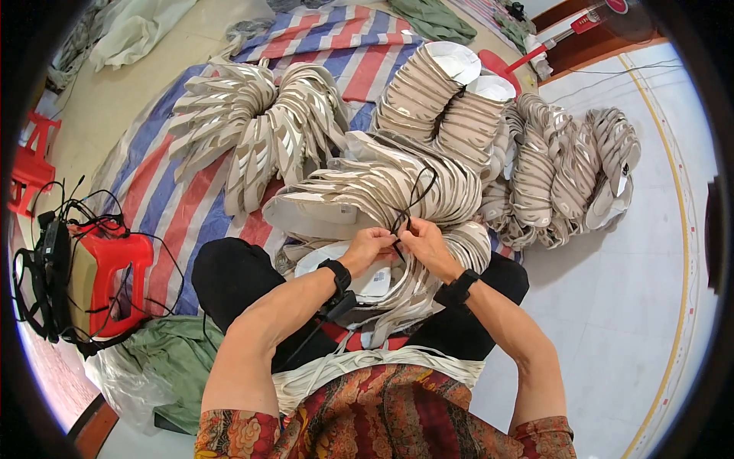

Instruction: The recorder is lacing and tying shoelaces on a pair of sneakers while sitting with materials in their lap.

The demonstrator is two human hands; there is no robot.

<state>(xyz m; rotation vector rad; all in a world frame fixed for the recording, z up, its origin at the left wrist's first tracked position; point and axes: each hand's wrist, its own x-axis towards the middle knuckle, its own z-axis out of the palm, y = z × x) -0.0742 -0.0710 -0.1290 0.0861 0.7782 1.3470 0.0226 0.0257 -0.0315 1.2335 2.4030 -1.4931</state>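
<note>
My left hand (371, 246) and my right hand (428, 246) meet at the middle of the picture, fingers pinched on a thin black cord (419, 194). A loop of the cord stands up above my right hand, and a short end hangs below. Behind the cord lies a thick bundle of nested beige fabric pieces (447, 180), shaped like shoe uppers. More of these pieces (470, 249) lie under and around my hands, between my knees. Whether the cord is knotted, my fingers hide.
Other beige bundles lie at the far left (294, 115), far middle (417, 92) and right (562, 168). A striped tarp (199, 203) is spread beneath. Black cables and devices sit on a red stool (126, 268). White strips (336, 375) lie across my lap.
</note>
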